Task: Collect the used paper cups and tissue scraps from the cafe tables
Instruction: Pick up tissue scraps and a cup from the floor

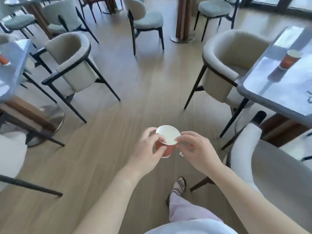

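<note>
**Cup in both hands, two more on the benches**

Cup (pixel 168 135) is upright in mid-air over the floor aisle, just in front of the person. The left hand (pixel 148 149) curls fingers and thumb round its red wall. The right hand (pixel 194 149) pinches the rim on the other side, so both hands are clamped on it. A small white scrap (pixel 181 154) shows just under the right hand; I cannot tell whether it is tissue or whether it is held.

To do this step well, I judge that one hand should take the whole hold, low on the wall. The soft rim would likely buckle under a pinch. That frees the other hand for the next pickup. The cup should stay level in case of dregs.

It is red outside and white inside, with a round, undented rim, and it looks empty from above.

Farther off, a second cup (pixel 289 62) stands upright on the right bench (pixel 270 92). A third cup (pixel 3 59) sits on the left bench (pixel 15 53), cut by the frame edge. Chairs (pixel 70 65) flank the aisle.
</note>
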{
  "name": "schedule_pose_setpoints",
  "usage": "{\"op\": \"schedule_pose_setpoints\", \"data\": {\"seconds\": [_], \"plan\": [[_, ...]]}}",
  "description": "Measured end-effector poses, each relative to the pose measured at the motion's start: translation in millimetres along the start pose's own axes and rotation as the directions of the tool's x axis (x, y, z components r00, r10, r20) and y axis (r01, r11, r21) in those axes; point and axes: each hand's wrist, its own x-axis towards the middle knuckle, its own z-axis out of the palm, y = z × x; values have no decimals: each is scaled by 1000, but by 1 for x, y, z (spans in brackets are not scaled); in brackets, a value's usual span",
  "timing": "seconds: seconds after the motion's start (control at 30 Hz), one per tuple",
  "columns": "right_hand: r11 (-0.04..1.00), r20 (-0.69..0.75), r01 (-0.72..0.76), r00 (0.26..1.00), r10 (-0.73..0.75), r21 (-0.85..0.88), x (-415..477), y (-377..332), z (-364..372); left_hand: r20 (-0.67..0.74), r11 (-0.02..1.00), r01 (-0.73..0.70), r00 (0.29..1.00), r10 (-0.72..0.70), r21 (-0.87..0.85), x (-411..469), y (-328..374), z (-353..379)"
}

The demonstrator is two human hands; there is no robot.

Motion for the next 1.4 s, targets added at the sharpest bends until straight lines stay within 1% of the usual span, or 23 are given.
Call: {"op": "schedule_pose_setpoints", "data": {"seconds": [0.13, 0.23, 0.37, 0.5, 0.57, 0.67, 0.73, 0.87, 0.93, 1.03, 1.1, 1.27, 1.33, 1.4], "plan": [[998, -79, -45, 996, 43, -32, 69, 18, -10, 72, 1000, -28, 997, 27, 11, 83, -3, -11], [993, -81, -77, 994, 70, -92, 113, 35, -23, 110, 999, -50, 993, 49, -2, 138, 0, -11], [983, -105, -146, 985, 135, -108, 155, 54, -29, 175, 997, -77, 981, 79, -19, 193, -7, -3], [957, -130, -278, 955, 266, -80, 176, 68, -21, 303, 987, -158, 941, 148, 11, 244, -26, 0], [941, -163, -326, 937, 308, -94, 187, 77, -15, 356, 977, -213, 914, 194, 15, 274, -36, 3], [916, -272, -392, 894, 357, -85, 209, 84, -8, 451, 949, -315, 846, 286, -9, 320, -40, 5], [895, -345, -442, 849, 399, -53, 227, 87, -1, 497, 930, -366, 803, 328, -23, 351, -39, 4], [857, -450, -512, 751, 484, 68, 258, 94, 17, 553, 903, -429, 749, 366, -17, 400, -45, 5], [843, -479, -527, 716, 508, 107, 266, 106, 25, 599, 892, -452, 712, 368, -10, 421, -54, 15], [815, -488, -564, 680, 548, 129, 263, 136, 34, 678, 892, -451, 648, 347, -26, 440, -66, 44], [795, -486, -592, 659, 574, 134, 256, 160, 42, 699, 880, -475, 622, 353, -21, 445, -77, 72], [752, -479, -649, 626, 616, 118, 238, 254, 77, 702, 875, -484, 616, 358, -21, 458, -127, 162], [734, -458, -668, 619, 638, 122, 230, 301, 102, 713, 877, -481, 611, 342, -9, 464, -160, 204], [732, -443, -674, 627, 640, 104, 221, 351, 132, 731, 872, -490, 596, 331, 4, 470, -198, 248]]}}
